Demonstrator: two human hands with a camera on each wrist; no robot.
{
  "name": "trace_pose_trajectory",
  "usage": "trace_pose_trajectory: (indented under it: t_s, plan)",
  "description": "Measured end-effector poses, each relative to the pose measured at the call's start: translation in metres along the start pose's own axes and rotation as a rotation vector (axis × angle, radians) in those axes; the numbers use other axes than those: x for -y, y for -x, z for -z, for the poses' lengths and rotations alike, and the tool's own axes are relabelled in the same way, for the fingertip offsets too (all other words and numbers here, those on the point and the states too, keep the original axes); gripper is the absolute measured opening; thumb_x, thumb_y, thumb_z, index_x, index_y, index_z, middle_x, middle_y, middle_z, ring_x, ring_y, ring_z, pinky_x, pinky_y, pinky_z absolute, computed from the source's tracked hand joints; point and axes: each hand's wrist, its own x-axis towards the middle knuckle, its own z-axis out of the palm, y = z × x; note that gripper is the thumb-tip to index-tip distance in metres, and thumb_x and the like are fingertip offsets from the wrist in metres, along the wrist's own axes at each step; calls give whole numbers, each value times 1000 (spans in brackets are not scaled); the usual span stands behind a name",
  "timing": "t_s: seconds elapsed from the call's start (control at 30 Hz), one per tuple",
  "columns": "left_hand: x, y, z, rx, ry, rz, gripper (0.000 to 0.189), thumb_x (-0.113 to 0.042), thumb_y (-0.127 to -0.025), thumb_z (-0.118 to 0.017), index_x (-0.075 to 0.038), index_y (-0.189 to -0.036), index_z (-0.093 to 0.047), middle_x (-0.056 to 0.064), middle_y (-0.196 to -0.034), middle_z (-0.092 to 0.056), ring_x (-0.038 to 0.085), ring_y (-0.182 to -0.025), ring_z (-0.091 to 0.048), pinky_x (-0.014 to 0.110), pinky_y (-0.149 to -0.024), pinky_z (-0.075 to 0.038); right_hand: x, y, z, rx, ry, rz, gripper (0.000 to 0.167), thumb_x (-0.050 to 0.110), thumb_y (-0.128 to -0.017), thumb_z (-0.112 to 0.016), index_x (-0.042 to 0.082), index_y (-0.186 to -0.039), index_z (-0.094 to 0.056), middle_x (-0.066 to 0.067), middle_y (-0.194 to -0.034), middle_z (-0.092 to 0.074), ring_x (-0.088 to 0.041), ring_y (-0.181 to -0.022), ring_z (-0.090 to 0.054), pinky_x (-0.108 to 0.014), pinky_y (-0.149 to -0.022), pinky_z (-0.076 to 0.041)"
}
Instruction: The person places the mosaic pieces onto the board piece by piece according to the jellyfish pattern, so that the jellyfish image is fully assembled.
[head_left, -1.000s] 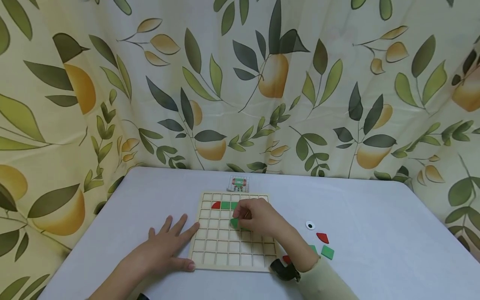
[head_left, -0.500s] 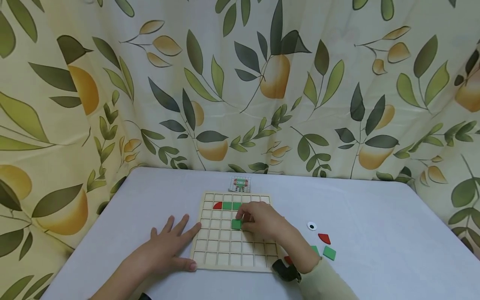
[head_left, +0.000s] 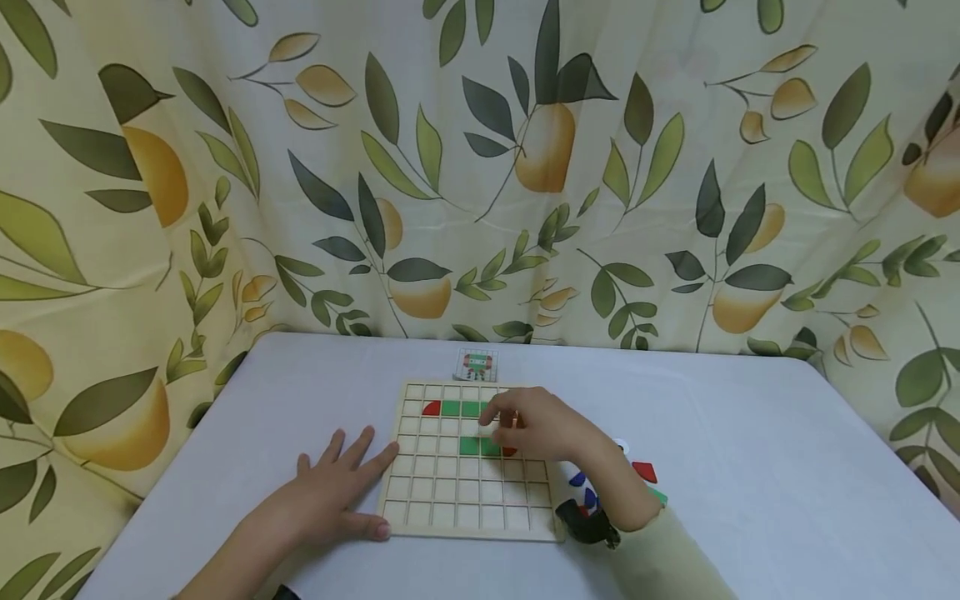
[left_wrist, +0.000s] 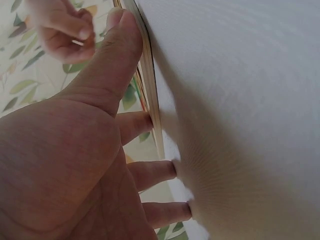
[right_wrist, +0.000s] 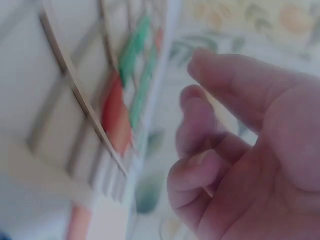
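Note:
A wooden grid board lies on the white table. My left hand lies spread at its left side. In the left wrist view the thumb and one finger touch the board's edge. Over the upper right cells hovers my right hand, fingers loosely bent. The right wrist view shows nothing between its thumb and fingers. Two green square tiles sit side by side in a middle row, a red tile to their right. A higher row holds a red quarter-round tile and several green tiles.
Beyond the board lies a small pattern card. Right of the board, partly behind the right forearm, are a red piece, a green piece, blue pieces and a white eye disc. A leaf-print curtain hangs behind the table.
The right hand has let go of the green tile, which now lies flat in its cell. It has shifted right, uncovering more green tiles and a red one. The left hand stays put.

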Motion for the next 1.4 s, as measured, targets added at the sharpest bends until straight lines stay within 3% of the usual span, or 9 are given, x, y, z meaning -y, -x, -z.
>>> trace_pose_trajectory:
  t_s: [0.13, 0.3, 0.5, 0.6, 0.77, 0.93, 1.17, 1.4]
  plan:
    - [-2, 0, 1, -15, -1, -30, 102, -70, -69, -73, -32, -156, -35, 15, -165, -20, 56, -147, -10, 86, -98, -11, -9, 13, 25, -79, -32, -28, 16, 18, -94, -67, 16, -109, -72, 2, -81, -60, -17, -68, -53, -31, -57, -46]
    - [-5, -2, 3, -30, -8, -67, 100, -69, -71, -72, -32, -156, -34, 15, -165, -19, 55, -148, -10, 86, -98, -12, -21, 37, 48, -154, -10, -68, 14, 20, -95, -67, 19, -108, -71, 3, -85, -61, -19, -75, -55, -30, -61, -49]
    - [-7, -3, 3, -13, -12, -43, 102, -70, -69, -74, -31, -156, -35, 15, -165, -21, 55, -148, -10, 86, -98, -13, -43, 78, 59, -17, 12, -82, 19, 22, -94, -69, 17, -112, -70, 4, -85, -61, -18, -77, -56, -26, -62, -50]
    - [-6, -1, 3, -18, -12, -44, 102, -69, -69, -74, -30, -156, -36, 17, -165, -21, 56, -147, -10, 86, -98, -12, -56, 97, 63, 61, 3, -130, 21, 22, -93, -71, 17, -113, -70, 4, -87, -61, -16, -77, -57, -25, -63, -51]
    - [-4, 2, 5, -23, -1, -54, 101, -66, -71, -75, -27, -156, -36, 18, -165, -20, 57, -147, -10, 87, -97, -11, -76, 118, 60, 130, -24, -168, 21, 20, -90, -75, 17, -110, -70, 4, -84, -61, -13, -76, -56, -24, -65, -49]
    - [-1, 3, 5, -22, -10, -35, 103, -68, -69, -75, -28, -156, -37, 18, -164, -21, 58, -146, -11, 87, -96, -11, -82, 121, 47, 138, -19, -147, 18, 21, -88, -77, 19, -105, -71, 6, -78, -60, -11, -73, -54, -23, -64, -48]
    - [2, 6, 1, -20, 10, -26, 104, -67, -68, -76, -28, -156, -36, 19, -164, -21, 60, -145, -10, 88, -95, -10, -76, 110, 33, 118, 86, -202, 16, 24, -83, -82, 25, -90, -67, 7, -70, -55, -12, -70, -53, -24, -60, -46]
    - [1, 6, -1, -18, 18, -44, 103, -69, -69, -73, -28, -156, -36, 19, -165, -20, 59, -145, -10, 88, -96, -9, -80, 111, 31, 120, 37, -197, 22, 21, -82, -81, 21, -87, -60, 5, -71, -54, -12, -70, -53, -24, -61, -47]
